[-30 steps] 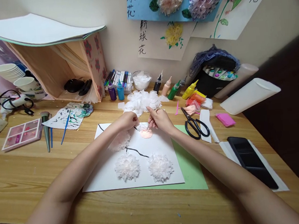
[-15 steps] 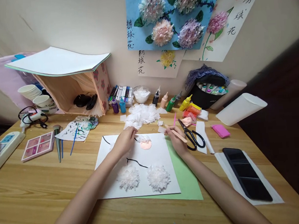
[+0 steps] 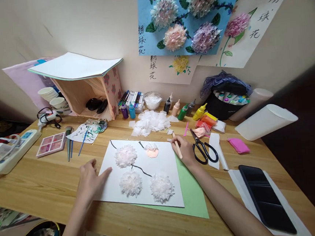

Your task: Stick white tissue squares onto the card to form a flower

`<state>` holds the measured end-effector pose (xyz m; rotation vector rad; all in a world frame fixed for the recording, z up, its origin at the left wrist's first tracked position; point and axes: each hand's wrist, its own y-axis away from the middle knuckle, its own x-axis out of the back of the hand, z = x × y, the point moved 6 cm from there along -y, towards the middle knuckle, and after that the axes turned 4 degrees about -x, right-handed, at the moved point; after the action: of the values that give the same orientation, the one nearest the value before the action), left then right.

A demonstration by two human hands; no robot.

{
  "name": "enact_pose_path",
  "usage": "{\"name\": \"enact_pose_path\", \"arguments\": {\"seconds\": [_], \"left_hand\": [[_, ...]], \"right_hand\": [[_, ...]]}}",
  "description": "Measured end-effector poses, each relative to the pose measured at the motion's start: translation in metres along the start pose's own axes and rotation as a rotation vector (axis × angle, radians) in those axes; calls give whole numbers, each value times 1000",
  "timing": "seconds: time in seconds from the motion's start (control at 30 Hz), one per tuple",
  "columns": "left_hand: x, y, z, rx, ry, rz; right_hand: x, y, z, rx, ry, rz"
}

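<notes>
My left hand (image 3: 89, 179) is open at the left edge of a white sheet (image 3: 143, 203), its thumb stretched over the paper. Three fluffy white paper flowers (image 3: 130, 184) sit on the sheet among black painted stems (image 3: 142, 169). Near the top lies a flat peach disc of clay (image 3: 152, 153) with white paper bits along its upper side. My right hand (image 3: 184, 150) is closed around a wooden craft stick (image 3: 178, 150) by the sheet's upper right corner. Just right of it lie black-handled scissors (image 3: 204, 150). A green sheet (image 3: 193, 194) shows underneath.
A heap of white paper pieces (image 3: 151, 122) lies behind the sheet. Paint bottles (image 3: 183, 112), a bowl of paper (image 3: 153, 103) and markers (image 3: 132, 98) line the wall. At the right are a phone (image 3: 266, 198) and a pink packet (image 3: 238, 145); brushes (image 3: 69, 144) lie left.
My left hand has moved from the top of the sheet to its left edge and spread open, uncovering the upper left flower. My right hand keeps the stick, now turned more upright.
</notes>
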<state>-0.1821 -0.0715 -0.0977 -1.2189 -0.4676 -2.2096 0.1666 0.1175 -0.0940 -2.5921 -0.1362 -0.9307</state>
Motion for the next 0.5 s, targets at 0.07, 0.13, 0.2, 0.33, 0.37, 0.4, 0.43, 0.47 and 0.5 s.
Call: {"name": "enact_pose_path", "arguments": {"seconds": [0.07,0.13,0.2,0.33,0.37,0.4,0.43,0.47,0.5], "left_hand": [[-4,5,-3,-36,-31,-40],[-6,7,1,-48,-35,-74],[-7,7,5,-31,-38,-129],[-7,-2,12,-100,-18,-222],[-4,-8,14,-126,10,-206],[-1,-15,16,-142,32,-172],[2,-25,17,-152,53,-139],[5,-36,20,-163,55,-103],[6,-48,23,-173,53,-92]], "right_hand": [[1,0,1,-19,-25,8],[2,1,2,-41,-62,24],[4,2,3,-55,-96,45],[4,4,6,-80,-148,67],[4,4,7,-83,-152,72],[4,4,8,-87,-151,78],[4,4,9,-92,-149,85],[5,4,10,-99,-149,93],[5,4,10,-105,-159,101]]}}
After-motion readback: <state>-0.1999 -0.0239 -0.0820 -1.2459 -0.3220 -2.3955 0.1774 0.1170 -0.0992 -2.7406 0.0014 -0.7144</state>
